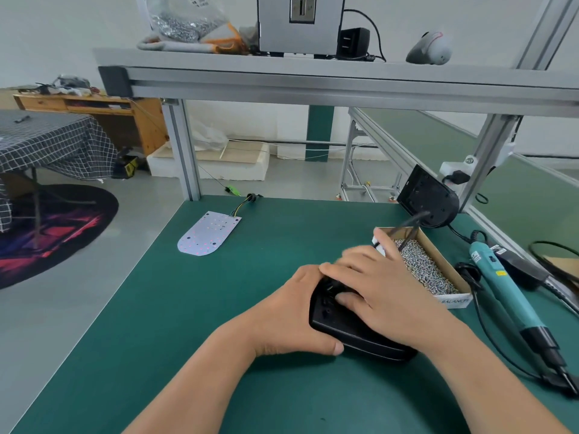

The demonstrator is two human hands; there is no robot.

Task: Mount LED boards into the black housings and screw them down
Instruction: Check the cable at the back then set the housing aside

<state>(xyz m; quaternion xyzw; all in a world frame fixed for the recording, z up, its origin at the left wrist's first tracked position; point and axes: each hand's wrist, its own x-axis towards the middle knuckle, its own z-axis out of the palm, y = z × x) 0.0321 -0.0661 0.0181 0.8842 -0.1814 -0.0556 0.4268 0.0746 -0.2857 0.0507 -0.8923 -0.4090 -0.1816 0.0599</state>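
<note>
Green matting covers the bench (219, 308), which stands inside an aluminium frame (185, 151) carrying a shelf (219, 57) overhead; on the shelf sit a bag (185, 20) of small metal parts and a grey case (297, 32). Beyond the bench lies a grey floor (94, 277) with a round dark rug (56, 233), a table (53, 142) under a checked cloth and a wooden desk (125, 120) against the wall. An LED board (209, 233) lies flat at the far left of the bench, wires trailing from its far end, well apart from the hands. Near the front, right of centre, a black housing (354, 333) rests on the mat. The left hand (294, 311) grips its left end, fingers curled over the top and thumb pressed along the near edge. The right hand (385, 292) lies across the housing from the right, thumb tucked into its hollow, fingers reaching forward and blurred; a small white piece shows by the fingertips, and whether they pinch it cannot be told. Just behind that hand stands a cardboard box (451, 270) of screws (423, 267). A second housing (429, 198) leans tilted at the far right, a dark cable running from it toward the box. A teal screwdriver (504, 286) lies along the right edge.
</note>
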